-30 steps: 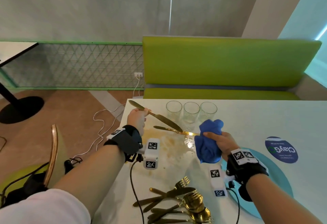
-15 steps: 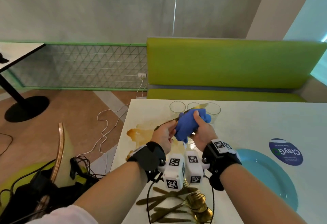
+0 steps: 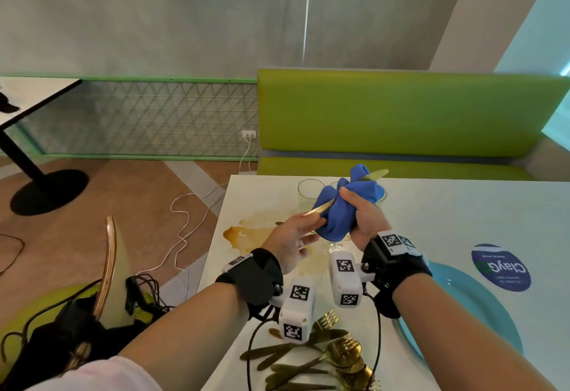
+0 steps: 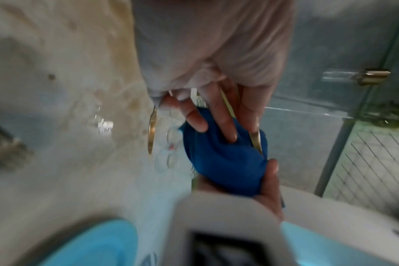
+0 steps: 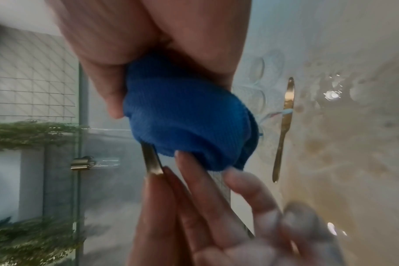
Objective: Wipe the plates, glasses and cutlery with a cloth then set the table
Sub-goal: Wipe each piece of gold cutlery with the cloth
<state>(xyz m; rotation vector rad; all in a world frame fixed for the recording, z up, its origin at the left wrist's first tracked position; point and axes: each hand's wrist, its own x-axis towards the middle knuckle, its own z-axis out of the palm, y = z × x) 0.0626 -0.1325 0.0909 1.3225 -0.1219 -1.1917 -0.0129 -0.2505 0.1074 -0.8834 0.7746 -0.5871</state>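
The right hand (image 3: 362, 214) clamps the blue cloth (image 3: 345, 205) around a gold knife (image 3: 320, 206); the left hand (image 3: 293, 236) pinches its handle above the tabletop (image 3: 462, 221). A loose handle grip risks the knife slipping out. Only the right wrist view shows a second knife (image 5: 284, 124) lying on the stained surface.

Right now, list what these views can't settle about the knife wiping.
- Knife middle: head view, wrapped inside the blue cloth gripped by the right hand.
- Glasses: head view, cloth and hands cover most of them.
- Cutlery pile: head view, cut by the bottom edge.
- Left hand grip: right wrist view, blurred.
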